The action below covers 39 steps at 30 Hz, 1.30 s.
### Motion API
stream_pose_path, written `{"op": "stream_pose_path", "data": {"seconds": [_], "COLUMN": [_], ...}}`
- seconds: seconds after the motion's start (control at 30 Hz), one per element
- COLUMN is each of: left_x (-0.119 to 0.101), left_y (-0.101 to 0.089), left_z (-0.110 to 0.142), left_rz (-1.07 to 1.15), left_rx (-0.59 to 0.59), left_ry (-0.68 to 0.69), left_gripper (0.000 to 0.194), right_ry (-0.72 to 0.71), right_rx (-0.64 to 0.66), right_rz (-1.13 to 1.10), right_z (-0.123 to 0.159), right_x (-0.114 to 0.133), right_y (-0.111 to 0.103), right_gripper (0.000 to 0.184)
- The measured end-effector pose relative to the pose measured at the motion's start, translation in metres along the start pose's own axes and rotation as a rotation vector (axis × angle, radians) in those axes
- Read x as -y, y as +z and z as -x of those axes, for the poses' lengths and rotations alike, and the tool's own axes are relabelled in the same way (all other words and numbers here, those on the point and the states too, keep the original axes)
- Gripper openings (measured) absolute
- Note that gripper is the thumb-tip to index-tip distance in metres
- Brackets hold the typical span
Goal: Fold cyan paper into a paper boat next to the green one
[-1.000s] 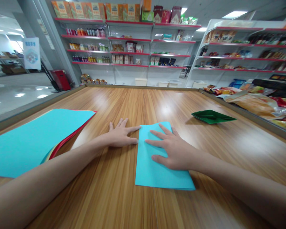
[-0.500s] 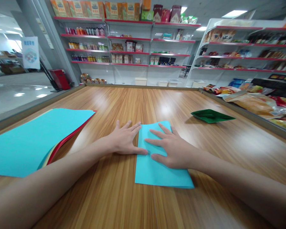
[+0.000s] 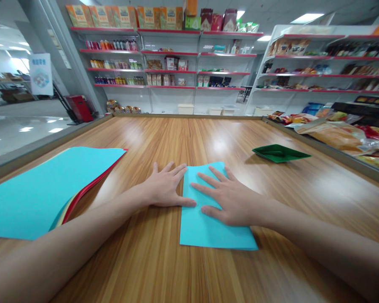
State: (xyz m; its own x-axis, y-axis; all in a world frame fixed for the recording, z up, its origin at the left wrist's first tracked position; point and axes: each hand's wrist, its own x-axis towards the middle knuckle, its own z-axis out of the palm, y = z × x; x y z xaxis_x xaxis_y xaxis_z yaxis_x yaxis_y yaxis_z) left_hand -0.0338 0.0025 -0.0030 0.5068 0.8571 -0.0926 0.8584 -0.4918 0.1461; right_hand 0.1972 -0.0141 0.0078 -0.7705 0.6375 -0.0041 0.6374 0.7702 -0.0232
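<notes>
A folded sheet of light blue paper (image 3: pixel 213 235) lies on the wooden table (image 3: pixel 151 269) in front of me. My right hand (image 3: pixel 229 198) rests flat on it with the fingers spread. My left hand (image 3: pixel 167 185) is at the paper's left edge, fingers apart, its thumb and fingertips touching that edge while the palm is over the wood. Both hands are open and grip nothing. Part of the paper is hidden beneath my right hand.
To the left lies a stack of coloured paper (image 3: pixel 57 181), blue on top with red and cream below. A folded green paper piece (image 3: pixel 279 153) sits at the right. Packaged goods (image 3: pixel 337 132) lie beyond the table's right rim. Stocked shelves (image 3: pixel 169 71) stand behind.
Both hands stay almost where they were on the blue paper. The whole view has shifted very slightly.
</notes>
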Motion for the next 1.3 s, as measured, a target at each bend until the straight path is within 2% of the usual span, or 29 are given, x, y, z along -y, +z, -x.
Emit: {"op": "stream_pose_path", "data": {"seconds": [0.27, 0.5, 1.07, 1.3], "left_x": [0.001, 0.015, 0.019, 0.019], "left_y": [0.002, -0.004, 0.003, 0.003], "left_z": [0.0, -0.005, -0.01, -0.01], "left_rz": [0.06, 0.136, 0.104, 0.088], "left_rx": [-0.003, 0.064, 0.051, 0.07], "left_ry": [-0.009, -0.021, -0.033, -0.036], "left_gripper": [0.104, 0.086, 0.088, 0.088], "right_ry": [0.008, 0.031, 0.06, 0.059], "right_rx": [0.009, 0.019, 0.078, 0.062], "right_rz": [-0.022, -0.052, -0.069, -0.062], "right_z": [0.001, -0.001, -0.002, -0.003], "right_x": [-0.002, -0.001, 0.0, 0.001], "right_y": [-0.005, -0.009, -0.012, -0.01], "right_gripper": [0.062, 0.062, 0.062, 0.062]}}
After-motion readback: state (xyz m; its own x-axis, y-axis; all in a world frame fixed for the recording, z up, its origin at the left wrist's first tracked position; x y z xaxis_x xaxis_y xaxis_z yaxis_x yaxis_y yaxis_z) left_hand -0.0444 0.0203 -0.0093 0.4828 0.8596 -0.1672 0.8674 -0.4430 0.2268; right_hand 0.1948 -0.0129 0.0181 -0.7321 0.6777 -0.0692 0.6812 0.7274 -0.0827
